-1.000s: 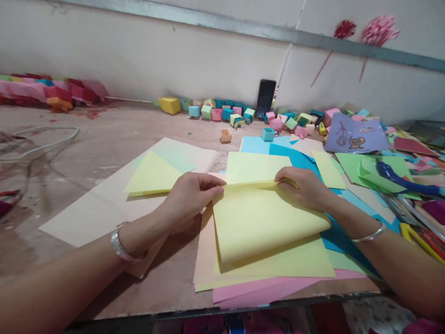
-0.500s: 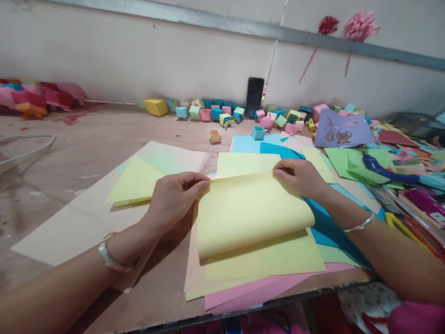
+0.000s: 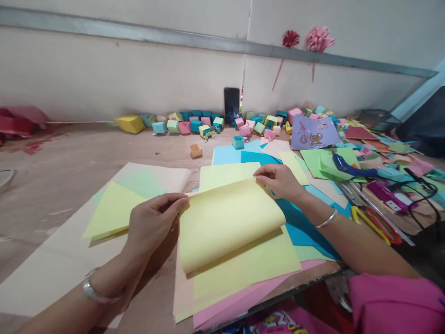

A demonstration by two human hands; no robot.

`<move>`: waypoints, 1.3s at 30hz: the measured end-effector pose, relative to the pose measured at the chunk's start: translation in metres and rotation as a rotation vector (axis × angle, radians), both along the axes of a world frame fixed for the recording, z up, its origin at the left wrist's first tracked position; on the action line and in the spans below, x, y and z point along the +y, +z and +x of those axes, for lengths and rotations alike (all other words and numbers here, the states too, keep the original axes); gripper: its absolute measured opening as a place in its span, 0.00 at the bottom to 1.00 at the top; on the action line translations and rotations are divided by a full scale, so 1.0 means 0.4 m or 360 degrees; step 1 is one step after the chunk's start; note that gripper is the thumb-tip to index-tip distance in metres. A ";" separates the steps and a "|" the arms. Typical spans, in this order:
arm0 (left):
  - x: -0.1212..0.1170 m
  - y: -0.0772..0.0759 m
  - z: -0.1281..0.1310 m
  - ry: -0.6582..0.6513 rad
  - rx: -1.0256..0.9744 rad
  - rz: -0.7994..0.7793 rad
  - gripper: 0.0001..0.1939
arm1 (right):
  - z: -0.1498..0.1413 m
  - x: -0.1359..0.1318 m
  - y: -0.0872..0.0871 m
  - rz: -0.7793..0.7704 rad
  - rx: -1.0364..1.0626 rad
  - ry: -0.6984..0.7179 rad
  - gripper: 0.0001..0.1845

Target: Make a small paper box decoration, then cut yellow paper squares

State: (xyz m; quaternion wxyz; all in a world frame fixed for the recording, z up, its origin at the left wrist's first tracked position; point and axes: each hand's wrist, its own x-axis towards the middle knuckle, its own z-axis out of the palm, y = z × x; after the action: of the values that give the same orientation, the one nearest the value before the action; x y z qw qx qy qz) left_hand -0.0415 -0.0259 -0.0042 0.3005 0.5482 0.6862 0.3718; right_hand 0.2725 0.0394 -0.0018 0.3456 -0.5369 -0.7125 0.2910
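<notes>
A pale yellow sheet of paper (image 3: pixel 229 222) is bent over on itself in a loose curve, its rounded side toward me. My left hand (image 3: pixel 153 222) pinches its far left corner between thumb and fingers. The far right corner is pinched by my right hand (image 3: pixel 278 181). Beneath it lie more yellow paper (image 3: pixel 250 269) and pink paper (image 3: pixel 225 306). Left of my left hand, a folded yellow paper triangle (image 3: pixel 111 208) rests on a large cream sheet (image 3: pixel 45 264).
Small folded paper boxes (image 3: pixel 194 125) line the wall, beside a standing phone (image 3: pixel 231 105). An orange box (image 3: pixel 195 150) sits nearer. At right lie scissors (image 3: pixel 370 225), a blue-handled tool (image 3: pixel 351 168), a purple device (image 3: pixel 391 195) and paper scraps. The table edge (image 3: pixel 278 294) runs close to me.
My view has turned to the right, so everything sits further left in it. Both hands keep their pinch on the bent yellow sheet, whose curve looks much the same.
</notes>
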 end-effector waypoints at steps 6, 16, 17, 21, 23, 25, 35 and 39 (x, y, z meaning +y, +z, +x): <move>0.002 -0.005 0.001 0.0056 0.0003 0.0084 0.10 | 0.004 0.006 -0.010 -0.0085 0.0125 -0.0010 0.10; 0.011 -0.019 -0.009 -0.0062 0.0034 0.0113 0.11 | 0.019 0.016 -0.050 -0.0019 -0.0061 -0.0007 0.10; 0.011 -0.019 -0.009 -0.0062 0.0037 0.0103 0.11 | 0.019 0.015 -0.051 -0.0019 -0.0075 -0.0005 0.10; 0.011 -0.024 -0.013 -0.0112 0.0137 0.0200 0.09 | 0.022 0.011 -0.051 -0.0002 -0.0159 0.0010 0.10; 0.011 -0.028 -0.016 -0.0151 0.0204 0.0247 0.08 | 0.023 0.009 -0.049 0.0020 -0.0219 0.0013 0.09; 0.012 -0.032 -0.018 -0.0192 0.0247 0.0247 0.08 | 0.024 0.007 -0.047 0.0043 -0.0264 0.0022 0.09; 0.011 -0.021 -0.010 -0.0521 0.0679 0.0380 0.09 | 0.019 -0.003 -0.036 0.0160 -0.0391 0.0073 0.09; 0.026 -0.008 0.001 -0.0653 0.0881 0.0395 0.10 | 0.018 0.001 -0.037 0.0403 -0.0559 0.0137 0.10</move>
State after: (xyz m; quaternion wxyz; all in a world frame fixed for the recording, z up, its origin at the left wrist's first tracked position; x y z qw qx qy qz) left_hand -0.0410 -0.0157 -0.0074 0.1029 0.7866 0.5669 0.2219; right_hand 0.2797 0.0397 -0.0165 0.2681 -0.5008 -0.8148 0.1157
